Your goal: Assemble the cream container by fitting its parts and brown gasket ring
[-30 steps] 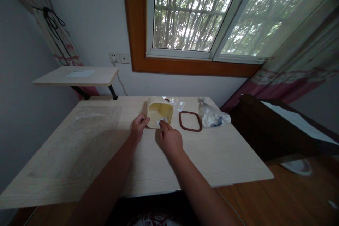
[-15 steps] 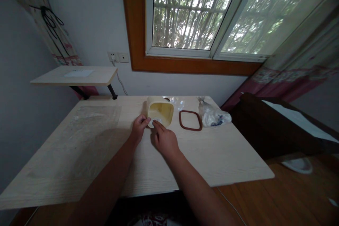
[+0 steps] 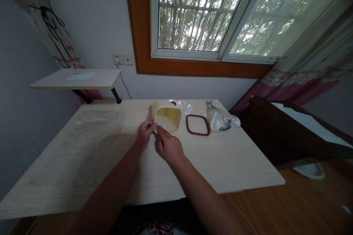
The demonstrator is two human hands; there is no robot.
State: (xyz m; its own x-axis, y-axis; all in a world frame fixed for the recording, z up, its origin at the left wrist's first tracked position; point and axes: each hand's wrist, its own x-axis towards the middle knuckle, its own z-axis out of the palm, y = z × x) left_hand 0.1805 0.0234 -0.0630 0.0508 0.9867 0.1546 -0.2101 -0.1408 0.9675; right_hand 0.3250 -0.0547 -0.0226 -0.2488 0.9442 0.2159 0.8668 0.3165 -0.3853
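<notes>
A cream, box-shaped container (image 3: 168,107) lies on the table, its yellowish hollow turned toward me. At its lower left corner, my left hand (image 3: 145,133) is closed, thumb pressed against the fingers. My right hand (image 3: 170,148) comes in from the other side with its fingers together, and the fingertips of both hands meet in front of the container's lower rim. Just behind them shows a small whitish, translucent piece (image 3: 162,125). What lies between the fingertips is too small and covered to make out. Right of the container, a reddish-brown rounded-square frame (image 3: 198,133) rests flat.
A crumpled clear plastic bag (image 3: 223,120) lies at the table's right rear edge, and more clear plastic (image 3: 184,107) behind the container. A flat plastic sheet (image 3: 93,136) covers part of the left side. At the rear left stands a raised shelf (image 3: 107,77) on black legs.
My right fingertips have shifted slightly left, closer to my left thumb. Less of the whitish piece shows now. The container and frame stay put.
</notes>
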